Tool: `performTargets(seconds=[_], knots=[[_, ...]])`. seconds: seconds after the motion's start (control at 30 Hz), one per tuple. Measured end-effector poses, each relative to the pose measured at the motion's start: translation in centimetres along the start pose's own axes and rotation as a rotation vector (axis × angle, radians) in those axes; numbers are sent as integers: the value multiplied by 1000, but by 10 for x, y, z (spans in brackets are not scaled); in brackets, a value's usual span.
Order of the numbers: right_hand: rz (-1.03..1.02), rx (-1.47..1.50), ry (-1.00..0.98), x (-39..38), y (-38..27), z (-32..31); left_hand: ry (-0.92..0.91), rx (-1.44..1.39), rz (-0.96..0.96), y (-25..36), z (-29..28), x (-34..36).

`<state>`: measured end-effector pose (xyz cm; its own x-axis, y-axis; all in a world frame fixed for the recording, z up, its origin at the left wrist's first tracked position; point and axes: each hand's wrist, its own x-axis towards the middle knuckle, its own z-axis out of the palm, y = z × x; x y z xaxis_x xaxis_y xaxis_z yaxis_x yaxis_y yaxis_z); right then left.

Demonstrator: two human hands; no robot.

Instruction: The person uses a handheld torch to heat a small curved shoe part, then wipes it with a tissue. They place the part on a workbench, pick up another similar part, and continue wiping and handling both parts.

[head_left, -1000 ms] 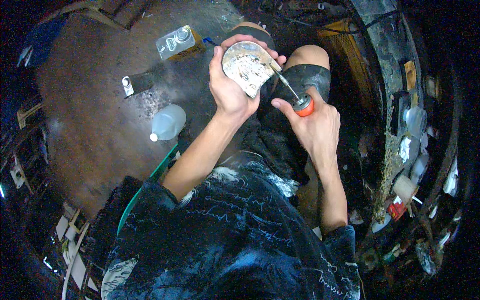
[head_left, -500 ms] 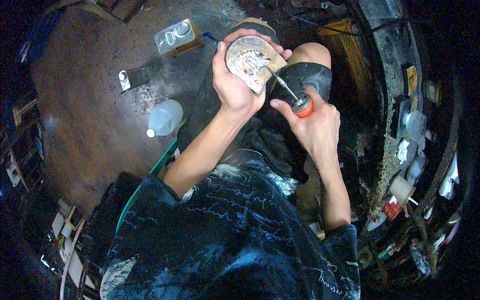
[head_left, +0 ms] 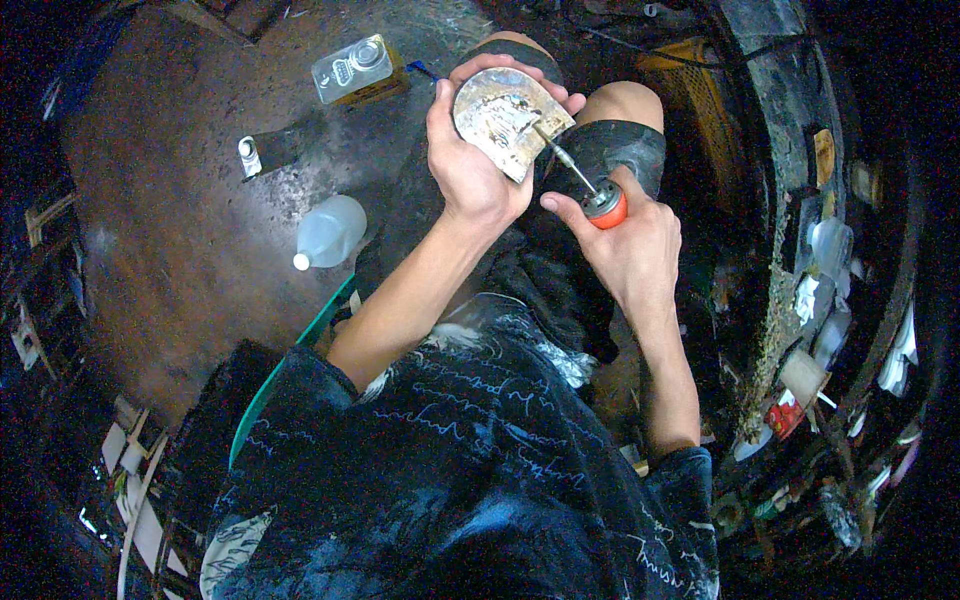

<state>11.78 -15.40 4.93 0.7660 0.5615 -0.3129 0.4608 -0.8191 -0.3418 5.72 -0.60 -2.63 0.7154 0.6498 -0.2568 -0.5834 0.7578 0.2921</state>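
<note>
Cupped in my left hand (head_left: 472,165) is a rounded, grey-brown plate-like piece (head_left: 505,125) with one straight side, a rough whitish patch and dark marks on its face. Its thumb lies along the left rim and the fingers wrap behind and over the far edge. My right hand (head_left: 635,240) grips a handheld tool (head_left: 603,203) with an orange body, a grey collar and a slim metal shaft. The shaft's tip reaches the piece's face near its right edge, apparently touching it. My right palm hides the rest of the tool's body.
On the brown floor to the left stand a translucent jug (head_left: 332,230) with a white cap, a rectangular can (head_left: 355,70) and a small silvery-topped container (head_left: 249,155). A yellow crate (head_left: 690,85) sits at the far right, beside a long dusty ledge (head_left: 765,200) with scraps and litter.
The piece has tilted slightly, and the tool's tip now reaches farther in from its edge, up and to the left. Both hands keep their grip.
</note>
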Motion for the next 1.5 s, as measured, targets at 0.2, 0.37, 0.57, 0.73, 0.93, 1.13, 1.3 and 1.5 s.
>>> performTargets(seconds=[0.2, 0.37, 0.57, 0.73, 0.93, 1.13, 1.3, 1.5], knots=[[-86, -38, -39, -5, 2, -1, 0, 7, 10, -1, 2, 2], [-19, 128, -16, -2, 7, -7, 9, 60, -5, 3, 4, 1], [36, 133, 10, -2, 9, -9, -37, 124, -17, 8, 0, -1], [47, 90, -11, -1, 7, -10, -48, 92, -70, 11, 0, -4], [34, 63, -38, 0, 3, -8, -21, 65, -76, 7, 0, -3], [-22, 37, -17, -2, 3, -5, -30, 24, -71, 2, 1, 0], [-54, 33, -43, -4, 3, -5, 25, -14, -39, -4, 6, 0], [-111, -41, -27, -7, 4, -3, 78, 5, 18, -7, 8, 2]])
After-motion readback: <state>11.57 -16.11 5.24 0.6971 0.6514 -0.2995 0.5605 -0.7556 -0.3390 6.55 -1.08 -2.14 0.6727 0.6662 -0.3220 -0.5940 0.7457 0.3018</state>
